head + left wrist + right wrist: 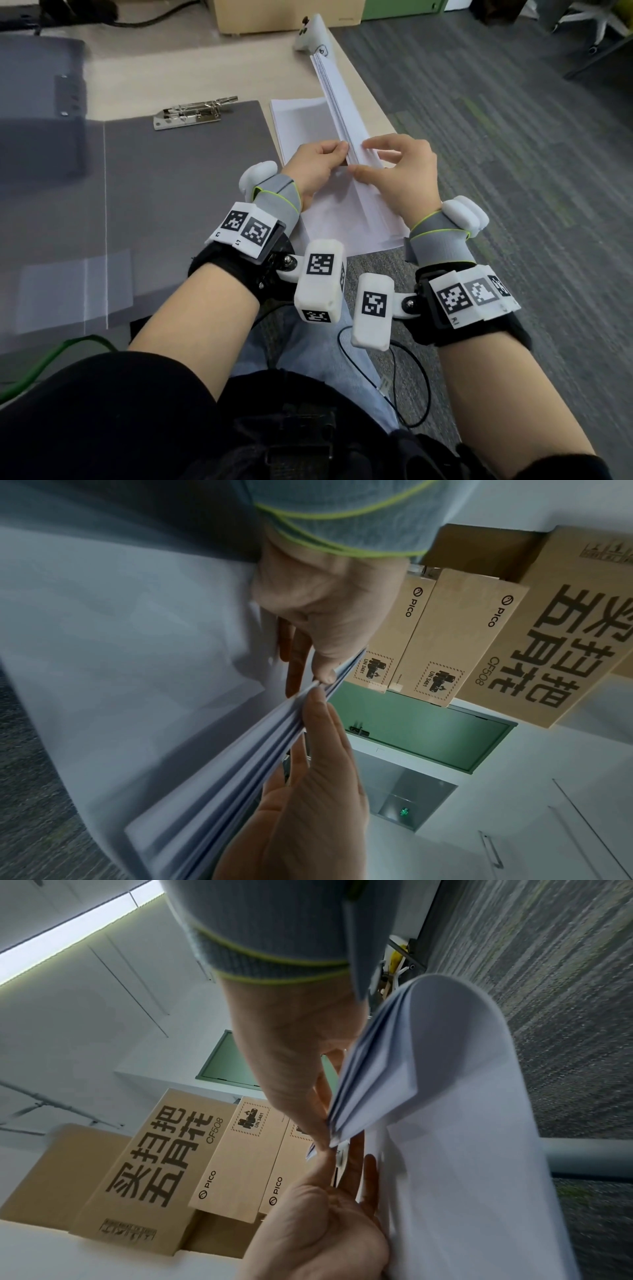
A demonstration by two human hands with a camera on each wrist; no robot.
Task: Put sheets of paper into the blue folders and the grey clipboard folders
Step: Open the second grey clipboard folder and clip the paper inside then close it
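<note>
A bundle of white sheets (342, 113) stands on edge, lifted above the flat paper stack (301, 123) at the table's right side. My left hand (342, 156) pinches the bundle's near end from the left, thumb against the edges. My right hand (361, 157) pinches the same end from the right. In the left wrist view my left hand (308, 677) and right hand (318, 723) meet on the fanned sheets (240, 750). The right wrist view shows the sheets (445, 1123) curling over. An open grey clipboard folder (171, 178) with a metal clip (195, 113) lies left of the stack.
A second grey translucent folder (34, 102) lies at the far left. A white controller (311, 37) rests on the table's far right corner, by a cardboard box (274, 13). The table's right edge (370, 99) borders carpet. A black cable (411, 377) loops over my lap.
</note>
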